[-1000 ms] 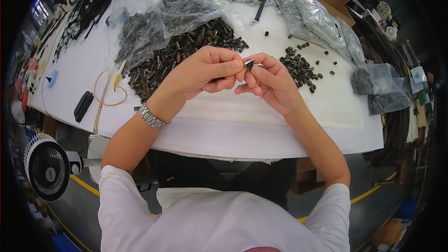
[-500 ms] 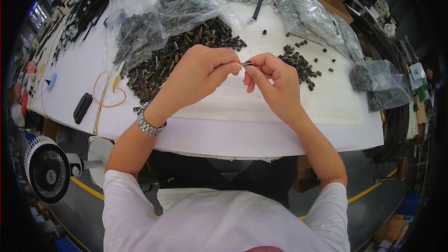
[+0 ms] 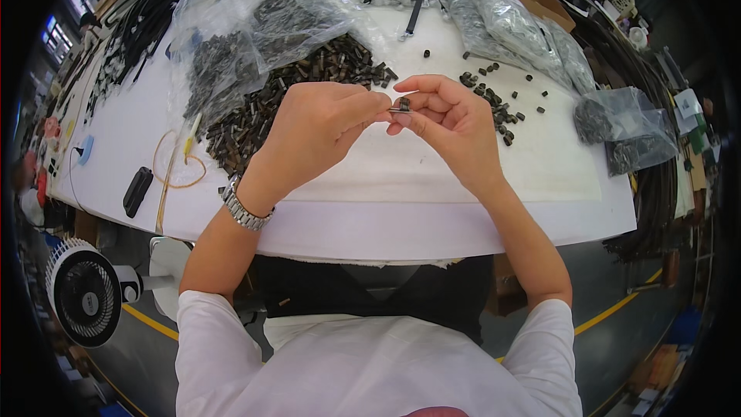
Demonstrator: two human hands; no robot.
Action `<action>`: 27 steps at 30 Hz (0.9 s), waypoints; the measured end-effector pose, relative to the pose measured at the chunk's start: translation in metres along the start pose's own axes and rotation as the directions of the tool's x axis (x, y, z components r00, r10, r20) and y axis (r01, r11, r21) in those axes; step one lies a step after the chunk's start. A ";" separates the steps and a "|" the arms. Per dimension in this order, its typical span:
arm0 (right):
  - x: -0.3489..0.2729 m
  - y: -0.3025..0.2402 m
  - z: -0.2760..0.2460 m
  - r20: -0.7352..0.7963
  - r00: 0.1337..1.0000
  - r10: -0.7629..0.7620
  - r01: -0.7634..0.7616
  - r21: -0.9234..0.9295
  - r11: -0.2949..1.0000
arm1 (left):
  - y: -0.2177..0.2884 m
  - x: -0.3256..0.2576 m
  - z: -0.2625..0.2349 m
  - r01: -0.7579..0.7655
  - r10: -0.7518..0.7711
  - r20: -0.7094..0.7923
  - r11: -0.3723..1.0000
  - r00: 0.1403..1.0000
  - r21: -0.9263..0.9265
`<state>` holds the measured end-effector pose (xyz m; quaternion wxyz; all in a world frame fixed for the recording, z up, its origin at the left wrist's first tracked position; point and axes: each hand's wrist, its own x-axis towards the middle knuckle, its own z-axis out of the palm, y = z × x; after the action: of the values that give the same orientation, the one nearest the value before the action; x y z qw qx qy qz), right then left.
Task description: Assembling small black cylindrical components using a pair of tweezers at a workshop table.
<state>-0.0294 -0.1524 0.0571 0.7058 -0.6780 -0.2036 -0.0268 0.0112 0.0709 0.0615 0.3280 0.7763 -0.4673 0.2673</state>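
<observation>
Your left hand (image 3: 320, 127) and right hand (image 3: 448, 120) meet above the white table (image 3: 401, 201), fingertips of both pinched on one small dark part (image 3: 402, 105). Behind your left hand: heap of dark pieces (image 3: 301, 85), clear bags (image 3: 247, 15). Right: scattered dark bits (image 3: 498, 104). Floor, lower left: white fan (image 3: 85, 289). Since half a second ago, the pinch sits much as before.

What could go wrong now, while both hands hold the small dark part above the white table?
1. The small dark part is pinched only by fingertips of the left hand and right hand; a slip may drop it among the loose dark pieces, where it would be hard to find.
2. The forearms hang over the table edge, so a dropped part might roll off to the floor.
</observation>
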 end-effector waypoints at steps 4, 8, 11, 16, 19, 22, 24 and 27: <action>-0.001 -0.004 0.000 0.014 1.000 0.002 -0.003 0.022 1.000 | 0.002 0.002 -0.003 -0.107 0.108 0.005 0.977 0.994 0.184; -0.002 -0.001 -0.002 0.019 0.999 -0.026 0.025 0.036 0.999 | 0.006 0.003 -0.004 -0.111 0.101 0.050 0.962 0.994 0.249; -0.002 0.000 0.000 -0.014 1.000 0.012 -0.012 0.005 1.000 | 0.003 0.002 0.000 -0.158 0.161 0.006 0.956 0.987 0.249; 0.000 -0.003 -0.009 -0.182 0.983 -0.023 -0.021 -0.233 0.972 | 0.000 -0.002 0.001 0.005 -0.016 0.060 0.984 0.998 0.176; -0.002 0.010 -0.061 -0.249 0.950 -0.187 -0.043 -0.699 0.714 | -0.008 -0.002 0.000 0.265 -0.287 0.092 0.944 0.953 0.198; 0.000 0.010 -0.064 -0.110 0.919 -0.380 0.039 -0.931 0.364 | -0.019 -0.005 0.001 0.411 -0.436 0.116 0.892 0.893 0.189; 0.003 0.008 -0.052 -0.085 0.913 -0.398 0.085 -0.917 0.391 | -0.026 -0.010 0.004 0.414 -0.440 0.136 0.891 0.888 0.185; 0.010 0.011 -0.016 0.090 0.996 0.004 0.075 -0.858 0.508 | -0.028 -0.012 0.004 0.400 -0.437 0.222 0.896 0.872 0.192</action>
<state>-0.0127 -0.1651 0.0502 0.2673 -0.9348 -0.2054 -0.1116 0.0314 0.0840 0.0429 0.2587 0.9083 -0.3069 0.1180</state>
